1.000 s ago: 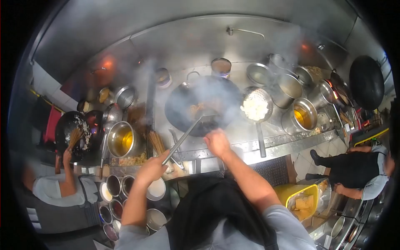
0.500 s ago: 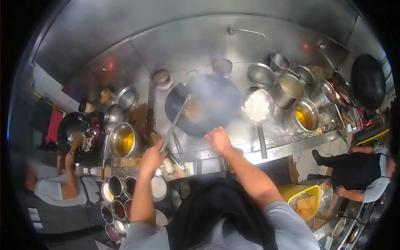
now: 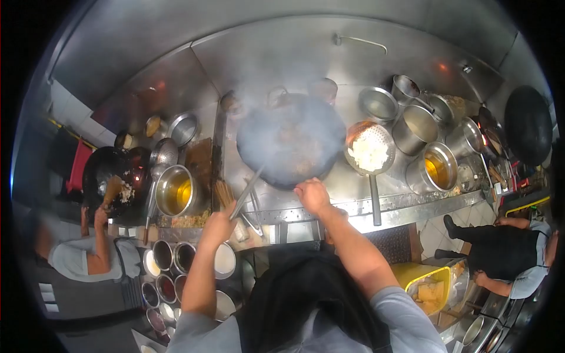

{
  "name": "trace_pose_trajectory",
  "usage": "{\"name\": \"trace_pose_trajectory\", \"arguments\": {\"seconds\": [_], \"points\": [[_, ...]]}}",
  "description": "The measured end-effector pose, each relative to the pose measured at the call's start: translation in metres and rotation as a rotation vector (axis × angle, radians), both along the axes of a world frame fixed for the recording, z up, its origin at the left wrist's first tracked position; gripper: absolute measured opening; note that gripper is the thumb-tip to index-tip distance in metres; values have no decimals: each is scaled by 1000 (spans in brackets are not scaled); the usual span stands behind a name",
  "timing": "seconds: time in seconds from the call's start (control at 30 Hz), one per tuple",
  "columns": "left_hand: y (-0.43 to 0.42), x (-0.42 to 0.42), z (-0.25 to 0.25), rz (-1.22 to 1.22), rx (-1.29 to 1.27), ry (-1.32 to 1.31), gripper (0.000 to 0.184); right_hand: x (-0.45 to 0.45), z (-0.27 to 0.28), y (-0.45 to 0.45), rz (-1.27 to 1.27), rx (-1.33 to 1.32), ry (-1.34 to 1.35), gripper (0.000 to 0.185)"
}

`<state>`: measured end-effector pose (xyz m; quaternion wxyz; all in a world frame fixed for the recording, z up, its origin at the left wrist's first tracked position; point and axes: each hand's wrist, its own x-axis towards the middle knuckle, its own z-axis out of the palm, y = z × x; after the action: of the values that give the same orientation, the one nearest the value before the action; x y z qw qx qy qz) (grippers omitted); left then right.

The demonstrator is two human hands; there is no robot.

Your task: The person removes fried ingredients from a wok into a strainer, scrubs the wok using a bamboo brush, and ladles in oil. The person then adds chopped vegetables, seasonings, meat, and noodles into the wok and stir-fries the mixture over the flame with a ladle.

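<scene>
Thick smoke covers much of a large dark wok [image 3: 291, 141]; brownish food shows faintly inside. My left hand [image 3: 218, 228] is closed round the handle of a long metal ladle [image 3: 247, 193], whose head is lost in the smoke over the wok. At the wok's near edge, my right hand [image 3: 312, 196] is closed on the rim; whether a cloth lies between is not visible. A perforated strainer [image 3: 385, 140] holding white food rests to the wok's right. Left of the wok, near my left hand, lie a bamboo brush [image 3: 225, 193] and tongs [image 3: 253, 222].
Pots of yellow liquid stand at left [image 3: 175, 189] and right [image 3: 437, 167]. Sauce containers [image 3: 163, 255] sit at lower left. A co-worker [image 3: 88, 259] works at another wok [image 3: 112, 176] on the left; another person [image 3: 506, 253] is at right. A yellow bin [image 3: 426, 285] stands below.
The ladle's head has gone from the wok's left side into thicker smoke. The wok has shifted slightly with my right hand at its rim, and the view has turned a little.
</scene>
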<state>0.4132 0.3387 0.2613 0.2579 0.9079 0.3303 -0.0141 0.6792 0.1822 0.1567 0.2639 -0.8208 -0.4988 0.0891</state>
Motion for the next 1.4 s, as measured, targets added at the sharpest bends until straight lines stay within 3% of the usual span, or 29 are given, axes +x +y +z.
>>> {"name": "trace_pose_trajectory", "arguments": {"seconds": [0.07,0.13,0.23,0.27,0.33,0.37,0.43,0.6,0.63,0.77,0.83,0.97,1.13,1.23,1.3,1.37,1.4], "points": [[-5,21,-13,102,26,94,62,0,1,2,14,34,6,19],[-10,47,-66,280,-117,-180,62,2,-2,1,15,67,10,19],[-46,77,-100,422,-147,-219,63,7,-12,4,34,131,15,19],[-47,69,-105,423,-145,-223,63,8,-13,5,50,105,24,19],[-40,47,-111,260,-410,-277,64,11,-14,5,66,78,27,20],[-41,35,-64,115,-318,-241,62,11,-15,6,54,73,32,18],[-47,15,6,159,-358,-23,61,10,-11,0,44,68,38,17],[-25,-49,78,-93,-316,-68,59,-12,44,-26,36,206,-40,16],[-28,-38,92,-67,-313,83,60,-20,39,-26,42,195,-28,16],[-32,2,19,-98,-42,51,60,-34,26,-25,18,134,-101,14],[-42,10,-4,39,78,64,62,-60,14,-62,29,116,-58,13],[-50,-20,21,34,31,-122,61,-75,12,-96,31,234,-25,12],[-33,-17,76,166,-244,-70,57,-22,27,-22,19,186,-64,13],[-11,11,49,194,-221,-155,56,-3,-1,-1,10,197,-13,13],[11,34,-17,215,-79,-183,57,1,-16,1,39,220,-13,14],[12,69,-61,250,-156,-138,55,4,-24,4,69,246,-22,14],[0,78,-68,321,-410,-168,54,6,-27,5,75,246,-21,14]]}}
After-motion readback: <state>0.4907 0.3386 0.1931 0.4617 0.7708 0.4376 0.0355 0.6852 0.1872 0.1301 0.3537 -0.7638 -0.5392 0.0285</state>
